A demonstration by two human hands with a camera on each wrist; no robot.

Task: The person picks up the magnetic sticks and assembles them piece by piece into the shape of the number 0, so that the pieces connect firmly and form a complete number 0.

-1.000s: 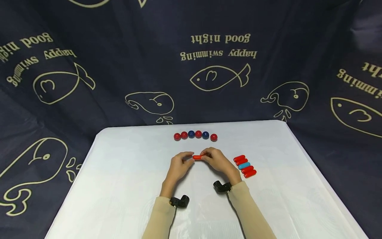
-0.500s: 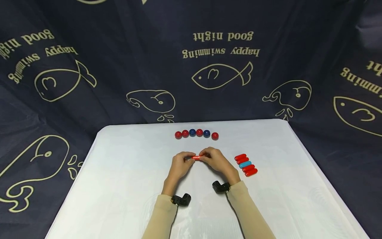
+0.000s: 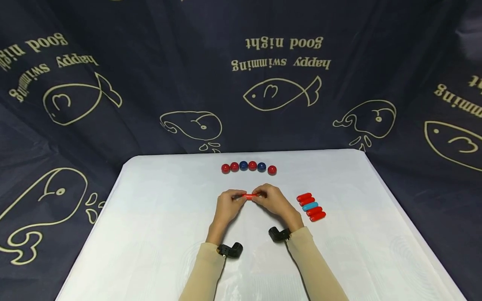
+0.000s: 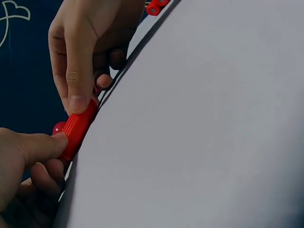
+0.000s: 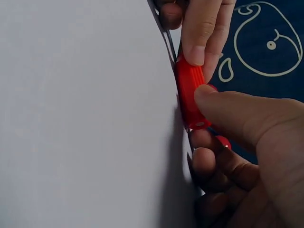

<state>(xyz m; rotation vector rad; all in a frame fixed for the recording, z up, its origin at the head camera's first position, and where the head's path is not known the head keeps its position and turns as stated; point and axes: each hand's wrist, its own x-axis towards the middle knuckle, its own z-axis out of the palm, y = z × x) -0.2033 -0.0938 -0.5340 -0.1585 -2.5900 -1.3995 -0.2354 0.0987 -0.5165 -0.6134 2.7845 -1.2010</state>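
Note:
Between both hands, over the middle of the white table, is a short red magnetic rod (image 3: 249,196) with ridged sides. My left hand (image 3: 227,207) pinches its left end with thumb and fingers. At the other end, my right hand (image 3: 274,201) pinches it the same way. Close up in the left wrist view, both thumbs lie on the ridged side of the red rod (image 4: 80,128). A small grey disc shows in one end of the rod (image 5: 187,92) in the right wrist view. The fingertips behind the rod are partly hidden.
Beyond the hands, red balls (image 3: 225,169) and dark blue balls (image 3: 243,166) form a slightly curved row near the table's far edge. Right of the right hand lie several red rods (image 3: 314,211) and one light blue rod (image 3: 310,206), side by side. A dark printed cloth (image 3: 150,62) hangs behind.
The left fingertips have closed on the rod's left end, where they were barely at it a second ago. The head view has shifted slightly; the balls and other rods keep their arrangement.

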